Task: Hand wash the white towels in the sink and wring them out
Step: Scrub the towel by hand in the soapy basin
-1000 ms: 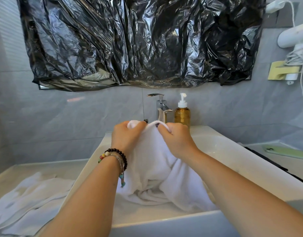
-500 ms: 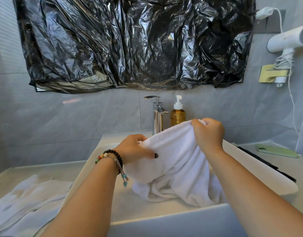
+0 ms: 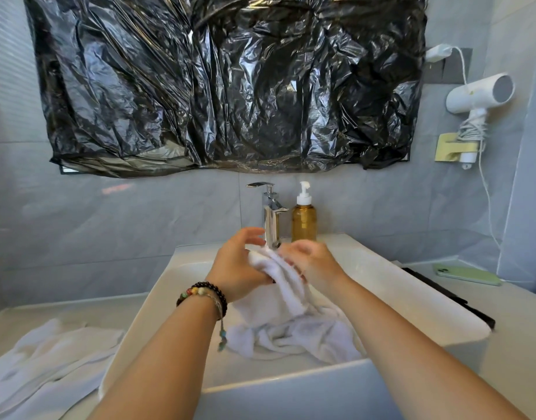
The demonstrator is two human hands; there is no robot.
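head view. i take the sink point(image 3: 381, 277) as landmark. above its basin i see my left hand point(image 3: 239, 265) with the thumb pinching a bunched fold of the white towel point(image 3: 287, 301) while the fingers lift loosely; beaded bracelets point(image 3: 204, 294) circle that wrist. my right hand point(image 3: 313, 262) is blurred against the same fold, so i cannot tell its grasp. the towel's lower part lies heaped in the basin. behind the sink stand 1 faucet point(image 3: 271, 213) and 1 amber soap bottle point(image 3: 303, 216). left of the sink lies a 2nd towel point(image 3: 45, 362); right of it, a green phone point(image 3: 466, 274).
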